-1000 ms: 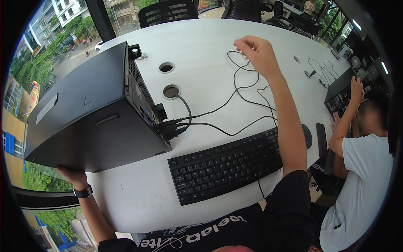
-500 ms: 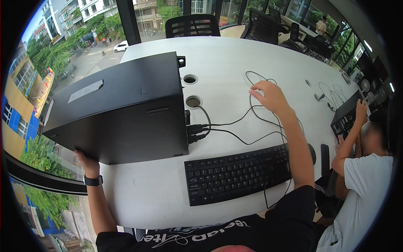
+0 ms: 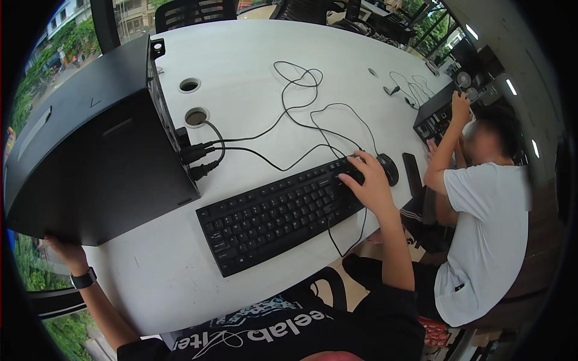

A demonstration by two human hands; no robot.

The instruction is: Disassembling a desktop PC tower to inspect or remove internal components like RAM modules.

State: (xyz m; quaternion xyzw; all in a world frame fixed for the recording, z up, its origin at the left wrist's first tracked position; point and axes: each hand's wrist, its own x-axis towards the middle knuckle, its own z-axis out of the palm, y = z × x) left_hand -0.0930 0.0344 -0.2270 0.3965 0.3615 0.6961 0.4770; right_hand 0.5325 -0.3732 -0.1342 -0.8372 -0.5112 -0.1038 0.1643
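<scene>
A black desktop computer case (image 3: pixel 90 156) stands at the left of the white table. My left hand (image 3: pixel 67 254), with a dark watch on its wrist, grips the case by its near lower edge; its fingertips are partly hidden there. Over the right end of a black keyboard (image 3: pixel 277 213) is my right hand (image 3: pixel 370 183), fingers apart and holding nothing. Just beyond it sits a black mouse (image 3: pixel 387 169). Black cables (image 3: pixel 250 137) run from plugs (image 3: pixel 197 159) at the case's back and loop across the tabletop.
Two round cable holes (image 3: pixel 190 85) are set in the table (image 3: pixel 241 60). To the right, a person in a white shirt (image 3: pixel 484 234) handles another black computer case (image 3: pixel 435 113). A dark flat object (image 3: pixel 412 174) lies beside the mouse. Chairs (image 3: pixel 195 13) stand behind.
My right hand has come down from above the cables to the keyboard's right end. The view has swung to the right, and my left hand stays at the case.
</scene>
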